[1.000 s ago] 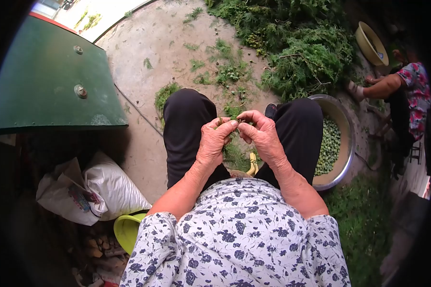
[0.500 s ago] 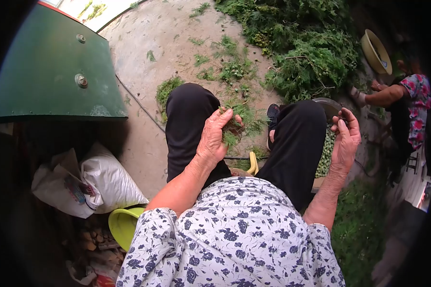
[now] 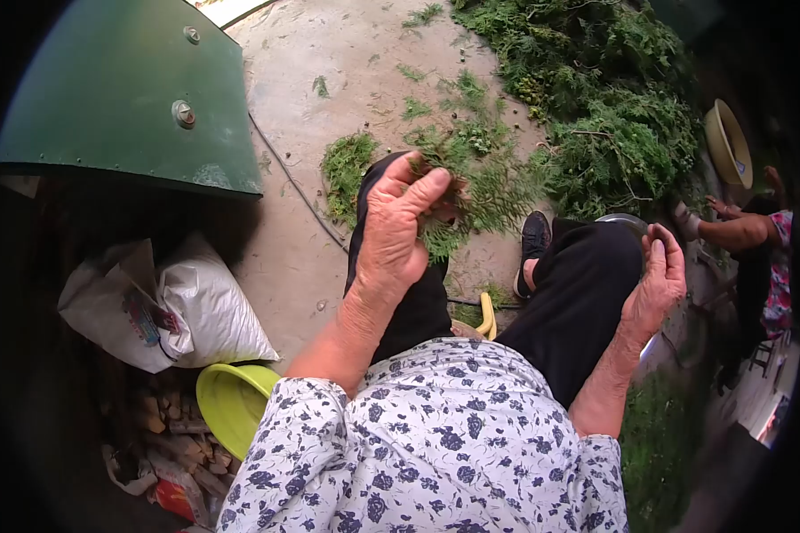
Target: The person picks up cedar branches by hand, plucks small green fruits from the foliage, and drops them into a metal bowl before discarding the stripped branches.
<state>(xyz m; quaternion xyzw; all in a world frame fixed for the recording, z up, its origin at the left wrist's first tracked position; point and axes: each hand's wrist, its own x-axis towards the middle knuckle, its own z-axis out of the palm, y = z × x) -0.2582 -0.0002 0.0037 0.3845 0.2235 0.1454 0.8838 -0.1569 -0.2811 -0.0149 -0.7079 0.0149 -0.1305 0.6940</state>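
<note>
My left hand (image 3: 396, 226) is raised above my left knee, its thumb and fingers closed round a leafy evergreen sprig (image 3: 498, 191). The flat green fronds fan out to the right of the fingers. Beyond my right knee, my right hand (image 3: 656, 280) is held up with thumb and fingertips drawn together; whatever is between them is too small or hidden to tell. Behind that knee the rim of a metal basin (image 3: 627, 218) shows, the rest covered by my leg and hand.
A large heap of evergreen branches (image 3: 613, 133) lies ahead right, with loose clippings (image 3: 348, 169) on the concrete. Another person (image 3: 733, 233) sits at right near a yellowish basin (image 3: 728, 142). At left are a green metal box (image 3: 124, 98), white sacks (image 3: 209, 306) and a lime basin (image 3: 231, 404).
My left hand has come up closer to the camera with the sprig. My right hand is slightly lower, and the green cones beside it are now out of sight. The whole view has shifted.
</note>
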